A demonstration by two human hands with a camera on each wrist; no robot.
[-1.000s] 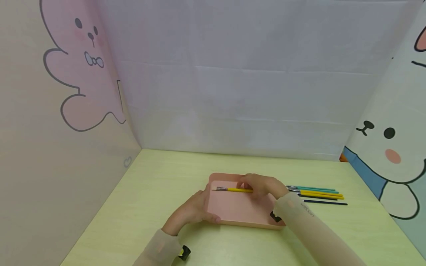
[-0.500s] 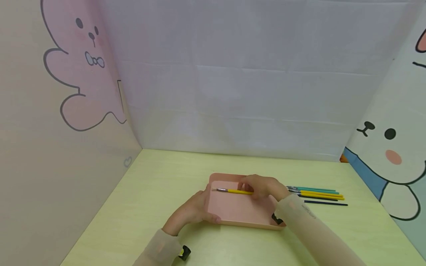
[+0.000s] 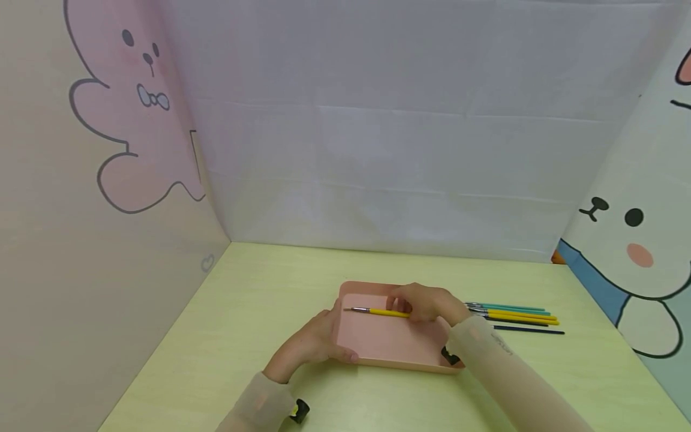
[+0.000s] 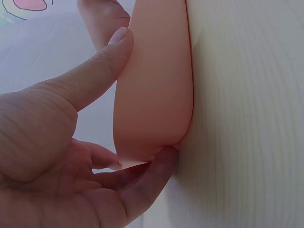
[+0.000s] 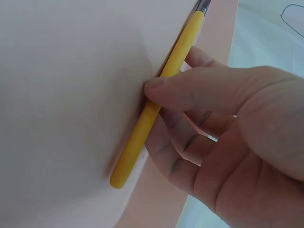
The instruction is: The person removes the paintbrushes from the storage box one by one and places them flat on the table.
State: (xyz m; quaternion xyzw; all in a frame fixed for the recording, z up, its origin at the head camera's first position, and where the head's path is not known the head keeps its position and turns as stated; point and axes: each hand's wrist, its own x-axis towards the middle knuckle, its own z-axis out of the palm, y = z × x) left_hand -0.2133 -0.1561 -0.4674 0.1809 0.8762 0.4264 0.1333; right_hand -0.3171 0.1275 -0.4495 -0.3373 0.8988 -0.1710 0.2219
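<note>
The yellow brush (image 3: pixel 384 312) lies across the pink tray (image 3: pixel 378 342), in its far half, with the bristle tip pointing to 9 o'clock. The right hand (image 3: pixel 426 303) pinches the handle of this brush: in the right wrist view the thumb presses on the yellow handle (image 5: pixel 161 90) and the other fingers are curled under it, just above the tray floor. I cannot tell if the brush touches the tray or is a little above it.

The left hand (image 3: pixel 310 342) holds the tray at its left edge, at about 8 o'clock from the brush. In the left wrist view the thumb (image 4: pixel 95 71) lies on the rim of the tray (image 4: pixel 152 95) and a finger is curled under the corner, so this hand is clamped on the tray.

The tray stands on the green surface (image 3: pixel 243 312). At 3 o'clock from the tray, just beside the right hand, more brushes (image 3: pixel 513 315) lie side by side on the surface: teal, yellow and one dark. Panels with cartoon animals (image 3: pixel 124 108) stand around the surface.
</note>
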